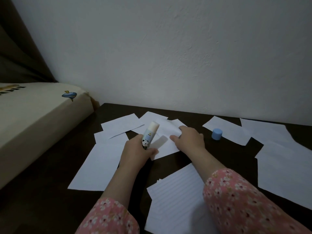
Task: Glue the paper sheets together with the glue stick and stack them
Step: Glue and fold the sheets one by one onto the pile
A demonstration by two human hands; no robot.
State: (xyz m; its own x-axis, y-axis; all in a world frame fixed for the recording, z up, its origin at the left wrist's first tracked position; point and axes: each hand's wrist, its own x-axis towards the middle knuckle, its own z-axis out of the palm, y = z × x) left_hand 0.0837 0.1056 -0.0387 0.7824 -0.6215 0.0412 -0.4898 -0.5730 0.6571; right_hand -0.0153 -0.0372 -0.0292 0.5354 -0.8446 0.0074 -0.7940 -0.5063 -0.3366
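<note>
Pink floral sleeves (236,200) come in from the near edge, and right between them sits a lined white sheet of paper (175,196) on what looks like a small stack. Further out, the left hand (135,149) has its fingers wrapped round an uncapped glue stick with a panda label (149,134), white tip pointing up and away, not touching paper at the moment. The right hand (189,137) lies flat with fingers spread, pressing down a plain white sheet in the middle (167,141).

Looks to me like the gluing step: sheet pinned, stick ready. Next move probably needs the tip tilted down onto that sheet and rubbed along it while the right hand keeps it from sliding, then another sheet laid on top.

Loose white sheets (99,166) are scattered all over the dark brown tabletop (50,191), some overlapping. The little blue round cap (217,134) stands just right of the right hand. Behind is a bare whitish wall (168,56), with a cream cushion-like thing (33,119) on the left.
</note>
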